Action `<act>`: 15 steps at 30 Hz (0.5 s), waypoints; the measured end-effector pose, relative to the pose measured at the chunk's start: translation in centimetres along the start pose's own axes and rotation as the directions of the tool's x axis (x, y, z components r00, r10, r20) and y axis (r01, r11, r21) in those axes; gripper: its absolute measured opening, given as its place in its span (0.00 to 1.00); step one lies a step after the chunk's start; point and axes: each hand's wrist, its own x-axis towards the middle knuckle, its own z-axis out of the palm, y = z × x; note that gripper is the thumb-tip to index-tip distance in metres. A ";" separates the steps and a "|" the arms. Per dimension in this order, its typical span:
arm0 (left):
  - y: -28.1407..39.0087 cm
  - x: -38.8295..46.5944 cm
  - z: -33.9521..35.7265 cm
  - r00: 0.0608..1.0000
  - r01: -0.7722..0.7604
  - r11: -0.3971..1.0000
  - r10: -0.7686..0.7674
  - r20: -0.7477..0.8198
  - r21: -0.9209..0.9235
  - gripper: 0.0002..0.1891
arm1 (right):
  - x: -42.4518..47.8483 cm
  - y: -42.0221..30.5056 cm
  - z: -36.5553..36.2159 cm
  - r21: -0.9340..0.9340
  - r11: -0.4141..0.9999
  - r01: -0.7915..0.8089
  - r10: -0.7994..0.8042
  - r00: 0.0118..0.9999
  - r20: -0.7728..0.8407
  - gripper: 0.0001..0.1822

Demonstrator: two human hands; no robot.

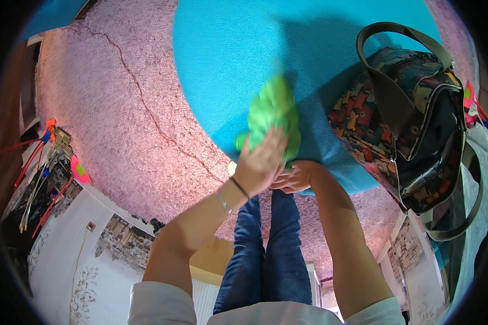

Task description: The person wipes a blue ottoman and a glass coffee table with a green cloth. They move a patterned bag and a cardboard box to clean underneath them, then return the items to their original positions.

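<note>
A bright green cloth item [274, 118], blurred and crumpled, lies over or just above a blue fabric-covered surface [236, 53] in front of me. My left hand [264, 158] is spread flat against its near part, palm down. Close beside it, my right hand [295, 176] touches the near edge of the blue fabric and the lower end of the green cloth; its fingertips are partly hidden by the left hand. Whether the right fingers pinch anything is not visible. At the right stands a patterned bag [398, 122] with dark straps and its zipped top gaping.
A pinkish carpet [118, 122] surrounds the blue surface, with a thin red cord [142, 99] along it. Paintbrushes or thin rods [34, 195] with coloured pieces stand at the left. A cardboard box [213, 256] is near my legs.
</note>
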 end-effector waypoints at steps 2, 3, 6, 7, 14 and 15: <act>0.6 -4.5 -0.1 0.990 -0.038 0.995 0.050 0.129 -0.088 0.31 | 1.1 0.3 0.4 0.082 0.996 0.018 -0.023 0.998 0.066 0.22; -0.1 -5.1 0.4 0.974 -0.095 0.991 0.112 0.195 -0.095 0.30 | 1.2 0.2 0.1 0.031 0.999 0.019 -0.022 0.995 0.099 0.21; -4.0 -4.6 0.2 0.972 -0.220 0.975 0.216 0.093 0.037 0.32 | 0.3 0.0 0.0 -0.050 0.999 0.017 -0.013 0.996 0.089 0.24; -4.5 -2.9 -1.5 0.966 -0.120 0.987 0.091 0.244 0.106 0.31 | 2.0 0.3 -2.1 -0.117 0.993 0.034 -0.018 0.991 0.132 0.25; -9.6 5.0 -4.8 0.832 0.461 0.884 -0.402 -0.382 0.073 0.24 | 3.7 0.7 -4.3 -0.246 0.965 0.088 -0.033 0.975 0.220 0.33; -8.0 4.5 -4.6 0.861 0.432 0.898 -0.386 -0.330 0.077 0.24 | 3.7 0.7 -4.3 -0.214 0.973 0.084 -0.037 0.976 0.216 0.32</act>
